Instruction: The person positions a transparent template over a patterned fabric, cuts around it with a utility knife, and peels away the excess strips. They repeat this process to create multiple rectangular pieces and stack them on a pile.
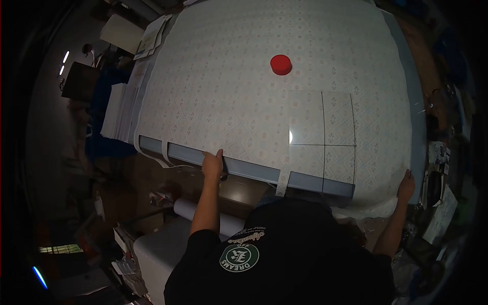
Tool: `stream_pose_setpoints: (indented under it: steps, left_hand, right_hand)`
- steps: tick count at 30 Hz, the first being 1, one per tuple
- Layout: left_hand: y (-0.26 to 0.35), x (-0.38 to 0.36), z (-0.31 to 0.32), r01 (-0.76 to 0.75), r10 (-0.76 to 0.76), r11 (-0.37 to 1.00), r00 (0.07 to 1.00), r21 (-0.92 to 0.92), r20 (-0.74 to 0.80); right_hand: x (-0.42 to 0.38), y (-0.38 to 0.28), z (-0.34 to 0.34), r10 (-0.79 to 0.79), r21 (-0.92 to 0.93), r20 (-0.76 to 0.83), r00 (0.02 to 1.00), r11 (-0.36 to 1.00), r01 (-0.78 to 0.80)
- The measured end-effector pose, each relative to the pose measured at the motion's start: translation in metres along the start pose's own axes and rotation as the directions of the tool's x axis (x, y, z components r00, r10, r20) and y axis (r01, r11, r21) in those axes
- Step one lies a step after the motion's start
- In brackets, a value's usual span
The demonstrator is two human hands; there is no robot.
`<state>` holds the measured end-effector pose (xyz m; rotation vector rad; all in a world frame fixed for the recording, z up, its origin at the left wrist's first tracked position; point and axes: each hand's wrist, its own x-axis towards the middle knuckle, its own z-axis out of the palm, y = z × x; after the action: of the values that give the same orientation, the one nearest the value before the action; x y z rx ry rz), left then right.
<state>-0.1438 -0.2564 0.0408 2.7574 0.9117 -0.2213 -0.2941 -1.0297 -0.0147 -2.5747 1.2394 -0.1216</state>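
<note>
A pale patterned sheet point(229, 91), which looks like fabric, covers most of the worktable point(249, 169). My left hand point(212, 165) is closed at the table's front edge, thumb up, on the sheet's near edge; its other fingers are partly hidden. At the near right corner, my right hand point(406, 188) is closed on the sheet's right edge. A clear plate with black crossing lines point(307, 117) lies on the sheet between my hands, slightly overhanging the cut near edge. Beyond it sits a round red object point(280, 65). Narrow strips point(282, 182) of the sheet hang over the front edge.
Stacked white sheets point(116, 109) stand along the table's left side, with papers point(151, 38) further back. Under the front edge is a white roll point(185, 209) beside a grey surface point(162, 249). Assorted clutter point(439, 178) lines the right side.
</note>
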Motion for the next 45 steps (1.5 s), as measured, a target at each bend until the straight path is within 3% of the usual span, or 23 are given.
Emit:
stream_pose_setpoints:
  steps: [3, 6, 8, 9, 11, 12, 14, 17, 21, 23, 24, 27, 29, 30, 32, 34, 35, 36, 38, 40, 42, 45]
  left_hand:
    - [-0.006, -0.001, -0.007, -0.003, 0.001, 0.998, 0.999, 0.057, 0.043]
    - [-0.005, -0.009, -0.005, -0.006, 0.006, 1.000, 1.000, -0.003, -0.006]
    - [-0.010, -0.007, 0.000, -0.062, 0.058, 0.997, 0.995, -0.045, -0.075]
    - [-0.009, -0.006, -0.002, -0.069, 0.065, 0.996, 0.995, -0.050, -0.076]
    - [-0.006, -0.008, -0.005, -0.068, 0.060, 0.993, 0.995, -0.097, -0.081]
    - [-0.005, -0.007, -0.005, -0.078, 0.070, 0.992, 0.994, -0.097, -0.078]
    - [-0.004, -0.004, -0.007, -0.013, 0.013, 0.999, 1.000, -0.043, -0.003]
    - [-0.008, 0.002, -0.011, -0.031, 0.032, 0.999, 0.998, -0.009, 0.057]
    - [-0.005, 0.010, -0.010, 0.002, -0.003, 1.000, 0.997, 0.009, 0.076]
    - [0.018, -0.003, -0.024, -0.091, 0.117, 0.953, 0.990, 0.290, -0.075]
    - [0.027, -0.006, -0.028, -0.096, 0.123, 0.951, 0.990, 0.293, -0.073]
    - [0.053, -0.003, -0.026, -0.237, 0.247, 0.949, 0.969, 0.208, -0.024]
    - [0.074, 0.001, -0.010, -0.474, 0.475, 0.880, 0.880, 0.030, -0.023]
    - [0.086, 0.002, -0.002, -0.482, 0.482, 0.876, 0.876, 0.027, -0.021]
    - [0.112, 0.003, 0.012, -0.679, 0.690, 0.712, 0.724, -0.177, -0.005]
    - [0.143, -0.003, 0.014, -0.790, 0.798, 0.600, 0.603, -0.127, 0.018]
    - [0.156, -0.006, 0.018, -0.817, 0.827, 0.559, 0.562, -0.139, 0.022]
    - [0.167, -0.010, 0.025, -0.839, 0.851, 0.522, 0.525, -0.153, 0.024]
    - [0.185, -0.017, 0.049, -0.875, 0.881, 0.469, 0.472, -0.121, 0.007]
    - [0.186, -0.020, 0.058, -0.864, 0.866, 0.495, 0.499, -0.093, -0.017]
    - [0.185, -0.020, 0.052, -0.859, 0.866, 0.493, 0.500, -0.138, -0.025]
    - [0.182, -0.018, 0.053, -0.860, 0.866, 0.475, 0.494, -0.186, -0.075]
  right_hand:
    - [-0.006, 0.006, 0.010, 0.002, -0.042, -0.008, 1.000, 0.999, -0.003]
    - [-0.003, 0.008, 0.009, 0.007, -0.097, -0.031, 0.999, 0.995, -0.010]
    - [-0.004, 0.012, 0.011, -0.167, -0.190, -0.077, 0.983, 0.970, 0.150]
    - [-0.005, 0.009, 0.015, -0.164, -0.190, -0.086, 0.983, 0.971, 0.145]
    - [-0.003, 0.005, 0.013, 0.005, -0.149, -0.039, 0.999, 0.989, -0.011]
    - [-0.002, 0.008, 0.015, 0.015, -0.150, -0.043, 0.999, 0.988, -0.021]
    - [-0.004, 0.018, 0.020, -0.152, -0.178, -0.102, 0.983, 0.975, 0.133]
    - [-0.016, -0.005, 0.005, -0.011, -0.086, -0.076, 0.997, 0.996, 0.005]
    - [-0.017, 0.000, 0.013, 0.014, -0.132, -0.103, 0.995, 0.991, -0.027]
    - [-0.014, 0.006, 0.017, -0.004, -0.079, -0.124, 0.992, 0.997, -0.006]
    - [-0.013, 0.007, 0.016, 0.002, -0.080, -0.124, 0.992, 0.997, -0.012]
    - [-0.017, 0.006, 0.014, 0.053, -0.030, -0.051, 0.997, 0.998, -0.055]
    - [-0.023, 0.004, 0.015, -0.082, -0.110, -0.203, 0.976, 0.992, 0.061]
    - [-0.027, -0.006, 0.013, -0.075, -0.111, -0.208, 0.975, 0.992, 0.053]
    - [-0.055, -0.060, 0.003, -0.312, -0.285, -0.470, 0.826, 0.939, 0.193]
    - [-0.083, -0.126, 0.007, -0.206, 0.195, -0.398, 0.894, 0.933, 0.302]
    - [-0.096, -0.162, 0.005, -0.140, 0.398, -0.170, 0.975, 0.896, 0.198]
    - [-0.108, -0.198, 0.003, -0.115, 0.557, 0.079, 0.990, 0.829, 0.052]
    - [-0.126, -0.268, 0.031, -0.352, 0.536, 0.287, 0.891, 0.830, 0.155]
    - [-0.133, -0.330, 0.030, -0.456, 0.465, 0.290, 0.841, 0.835, 0.292]
    - [-0.128, -0.384, 0.041, -0.526, 0.557, 0.279, 0.804, 0.770, 0.310]
    - [-0.105, -0.476, 0.044, -0.694, 0.355, 0.209, 0.689, 0.711, 0.608]
